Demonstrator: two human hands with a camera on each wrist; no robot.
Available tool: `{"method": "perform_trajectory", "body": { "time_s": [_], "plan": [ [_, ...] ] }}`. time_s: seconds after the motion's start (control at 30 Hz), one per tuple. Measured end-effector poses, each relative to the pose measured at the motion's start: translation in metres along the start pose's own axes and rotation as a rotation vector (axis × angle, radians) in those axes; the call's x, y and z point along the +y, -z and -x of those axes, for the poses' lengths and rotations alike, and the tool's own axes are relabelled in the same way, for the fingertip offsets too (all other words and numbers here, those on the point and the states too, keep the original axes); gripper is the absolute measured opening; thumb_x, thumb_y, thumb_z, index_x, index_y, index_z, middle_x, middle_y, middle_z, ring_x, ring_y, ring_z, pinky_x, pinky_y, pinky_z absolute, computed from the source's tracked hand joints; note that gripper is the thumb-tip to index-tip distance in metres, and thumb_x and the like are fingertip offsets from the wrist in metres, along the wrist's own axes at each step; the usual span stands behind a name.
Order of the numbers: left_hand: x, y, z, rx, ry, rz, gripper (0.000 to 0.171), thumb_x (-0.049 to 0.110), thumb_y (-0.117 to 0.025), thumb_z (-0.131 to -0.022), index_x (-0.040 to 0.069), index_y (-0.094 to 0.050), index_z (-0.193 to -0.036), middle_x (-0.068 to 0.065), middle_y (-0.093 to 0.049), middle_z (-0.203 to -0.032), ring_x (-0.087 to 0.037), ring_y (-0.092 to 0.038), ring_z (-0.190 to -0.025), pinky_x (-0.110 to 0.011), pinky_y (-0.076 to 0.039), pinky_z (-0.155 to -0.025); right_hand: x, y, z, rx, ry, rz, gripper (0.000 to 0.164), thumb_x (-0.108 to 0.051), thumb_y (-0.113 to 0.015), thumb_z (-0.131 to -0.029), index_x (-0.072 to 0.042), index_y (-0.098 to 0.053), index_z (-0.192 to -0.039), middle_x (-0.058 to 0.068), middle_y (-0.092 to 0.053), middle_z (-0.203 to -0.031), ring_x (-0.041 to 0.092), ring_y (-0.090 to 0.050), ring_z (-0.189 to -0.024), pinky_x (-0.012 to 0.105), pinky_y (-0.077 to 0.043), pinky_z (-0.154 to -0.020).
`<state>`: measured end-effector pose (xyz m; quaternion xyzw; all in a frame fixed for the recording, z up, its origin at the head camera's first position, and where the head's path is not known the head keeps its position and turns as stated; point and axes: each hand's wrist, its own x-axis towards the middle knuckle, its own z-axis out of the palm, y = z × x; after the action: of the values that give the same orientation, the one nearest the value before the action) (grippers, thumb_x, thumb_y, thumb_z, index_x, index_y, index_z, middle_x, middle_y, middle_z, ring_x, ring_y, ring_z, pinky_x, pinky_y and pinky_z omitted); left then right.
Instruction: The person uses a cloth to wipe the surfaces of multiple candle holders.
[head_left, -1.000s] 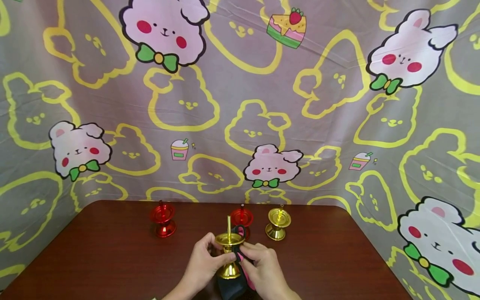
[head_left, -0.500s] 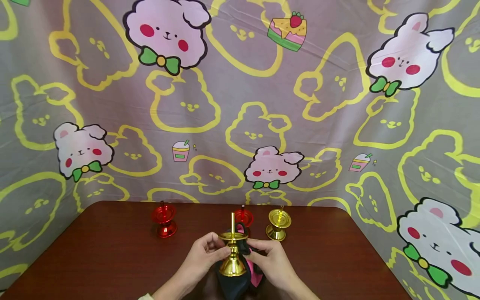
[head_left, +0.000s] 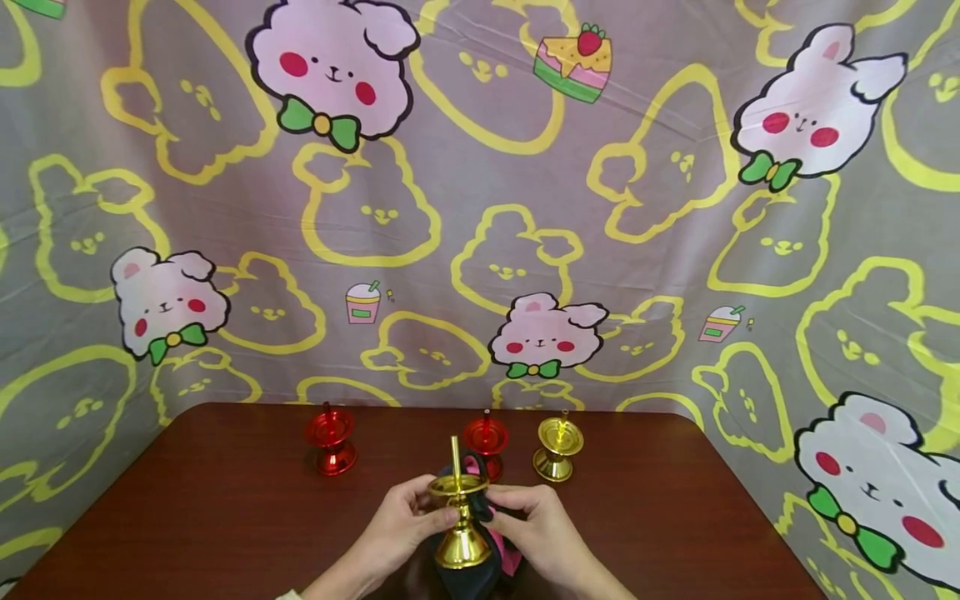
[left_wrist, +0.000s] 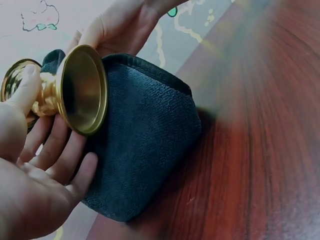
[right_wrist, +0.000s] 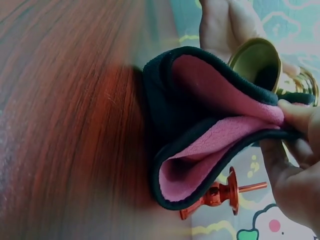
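Observation:
My left hand (head_left: 402,522) grips a shiny gold candle holder (head_left: 462,546) by its narrow stem, thumb across the front. The holder stands nearly upright above the table, its spike pointing up and its hollow base showing in the left wrist view. My right hand (head_left: 543,533) pinches a folded cloth (right_wrist: 222,135), dark on one side and pink on the other, against the holder's right side just under the dish. The cloth hangs down behind the base, as the dark side of the cloth (left_wrist: 145,135) shows in the left wrist view.
On the brown wooden table (head_left: 225,500), a red candle holder (head_left: 332,442) stands at the back left. Another red holder (head_left: 487,435) is partly hidden behind the cloth, and a second gold holder (head_left: 557,450) stands to its right. A patterned curtain (head_left: 420,208) borders the table.
The held candle holder first shifted slightly right and up, then back left and down, with the cloth and both hands moving along. The holders standing on the table stayed put.

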<state>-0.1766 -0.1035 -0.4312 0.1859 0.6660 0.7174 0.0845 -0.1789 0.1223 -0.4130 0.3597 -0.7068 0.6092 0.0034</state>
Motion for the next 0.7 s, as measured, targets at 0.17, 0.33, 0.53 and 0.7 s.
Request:
{"method": "perform_trajectory", "body": {
  "time_s": [0.17, 0.33, 0.53, 0.7],
  "plan": [
    [-0.003, -0.004, -0.003, 0.038, -0.035, 0.01, 0.033, 0.007, -0.075, -0.09, -0.014, -0.058, -0.11, -0.017, -0.071, -0.105, -0.014, -0.069, -0.09, -0.028, -0.054, -0.08, -0.002, -0.003, 0.001, 0.084, 0.046, 0.177, 0.03, -0.011, -0.073, -0.091, 0.005, -0.071, -0.117, 0.015, -0.07, -0.118, 0.019, -0.065, -0.11, 0.027, -0.053, -0.088],
    [-0.004, -0.007, -0.006, 0.108, -0.04, -0.012, 0.032, 0.007, -0.078, -0.087, -0.013, -0.06, -0.105, -0.017, -0.071, -0.099, -0.013, -0.068, -0.083, -0.027, -0.054, -0.074, -0.004, -0.006, 0.001, 0.137, 0.052, 0.263, 0.027, -0.008, -0.075, -0.089, 0.002, -0.074, -0.114, 0.013, -0.071, -0.116, 0.017, -0.066, -0.105, 0.026, -0.055, -0.082],
    [-0.005, -0.012, -0.01, 0.185, -0.041, -0.056, 0.031, 0.008, -0.082, -0.083, -0.01, -0.061, -0.098, -0.013, -0.069, -0.092, -0.014, -0.067, -0.08, -0.028, -0.055, -0.069, -0.004, -0.012, 0.001, 0.211, 0.007, 0.358, 0.03, 0.007, -0.077, -0.081, -0.001, -0.077, -0.109, 0.012, -0.072, -0.113, 0.018, -0.066, -0.104, 0.026, -0.055, -0.081],
    [-0.005, -0.019, -0.012, 0.282, -0.053, -0.095, 0.031, 0.006, -0.085, -0.079, -0.005, -0.058, -0.09, -0.009, -0.067, -0.082, -0.012, -0.062, -0.069, -0.025, -0.051, -0.059, -0.006, -0.02, 0.001, 0.277, 0.01, 0.443, 0.031, 0.011, -0.076, -0.077, -0.002, -0.078, -0.106, 0.012, -0.073, -0.11, 0.018, -0.068, -0.1, 0.022, -0.054, -0.08]
  ]
}}
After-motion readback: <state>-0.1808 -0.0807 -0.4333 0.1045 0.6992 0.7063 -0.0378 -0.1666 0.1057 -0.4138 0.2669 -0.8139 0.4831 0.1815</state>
